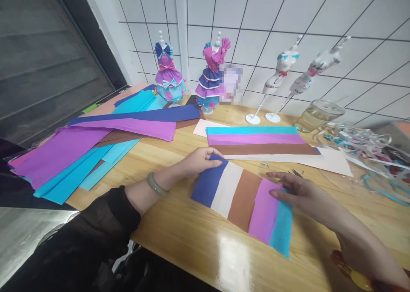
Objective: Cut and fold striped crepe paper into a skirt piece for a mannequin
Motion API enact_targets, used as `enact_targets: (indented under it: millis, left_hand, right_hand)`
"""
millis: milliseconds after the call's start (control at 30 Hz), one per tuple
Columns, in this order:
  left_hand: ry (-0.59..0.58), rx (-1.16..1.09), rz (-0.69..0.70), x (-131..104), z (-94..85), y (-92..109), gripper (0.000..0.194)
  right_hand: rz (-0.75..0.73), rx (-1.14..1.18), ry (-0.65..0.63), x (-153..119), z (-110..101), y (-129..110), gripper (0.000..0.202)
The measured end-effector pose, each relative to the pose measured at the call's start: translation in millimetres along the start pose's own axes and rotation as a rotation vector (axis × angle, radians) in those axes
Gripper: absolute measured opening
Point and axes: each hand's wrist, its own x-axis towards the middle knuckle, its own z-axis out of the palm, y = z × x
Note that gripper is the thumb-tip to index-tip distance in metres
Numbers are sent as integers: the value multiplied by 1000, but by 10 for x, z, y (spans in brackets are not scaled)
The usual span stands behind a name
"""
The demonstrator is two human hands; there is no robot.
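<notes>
Between my two hands is a striped sheet of crepe paper [243,200], with dark blue, white, brown, purple and turquoise bands. It is tilted, its turquoise end towards my right. My left hand [201,159] pinches the dark blue end at the upper corner; a jade-coloured bangle is on that wrist. My right hand [296,194] grips the other end by its upper edge, thumb over the purple and turquoise bands. Just beyond lies a second striped sheet [256,149], in turquoise, purple, brown and white. Small scissors [297,173] lie partly hidden behind my right hand.
Coloured paper sheets [70,149] are piled at the left. Along the tiled wall stand two small dress forms in paper dresses [169,76] [209,80] and two slanted bare forms [282,70] [317,68]. A glass of yellowish liquid [317,115] and tangled paper scraps [378,155] are at right.
</notes>
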Motion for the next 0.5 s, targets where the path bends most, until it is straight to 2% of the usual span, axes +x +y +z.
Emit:
enact_targets:
  millis: [133,267,367,433,500]
  left_hand:
    - [-25,296,19,-27,23,20,33]
    - [-57,452,72,-64,37,53,39]
    - [-70,576,99,-93,26,74,47]
    - [-56,727,161,-123,24,92,53]
    - [15,977,266,-164,46,120,56]
  right_hand:
    - [-6,-125,60,79,-120,238,53]
    - [-56,-257,105,109,-176,374,46]
    - [-48,-362,155,90,-156,342,45]
    - [-64,-423,265,70,-106,257,44]
    - [-125,-423,374,50,-20,136,41]
